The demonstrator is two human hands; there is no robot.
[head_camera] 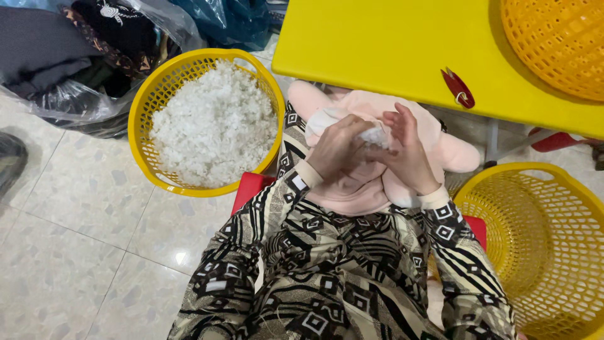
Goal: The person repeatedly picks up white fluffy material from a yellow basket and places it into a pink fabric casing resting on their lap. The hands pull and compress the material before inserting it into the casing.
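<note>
Both hands are together on the lap over a pink plush toy (371, 182), which lies just below the yellow tabletop (377, 44) edge. Left hand (336, 148) pinches a white wad of stuffing (376, 135) against the toy; right hand (408, 151) cups the toy's other side, fingers half curled, touching the same wad.

Handling, as I judge it: the toy is a light, limp fabric shell with no stiffness, so it folds wherever it's unsupported. Best hold is the fabric right beside the opening, one hand each side. The stuffing is fluffy, compressible and near weightless; it sheds and pulls apart, so pinch a small clump rather than a loose tuft.

Basket (207, 123) of the same white fill sits on the floor at left, near the knee. Empty basket (541, 245) at right. Red snips (458, 88) on the tabletop.
</note>
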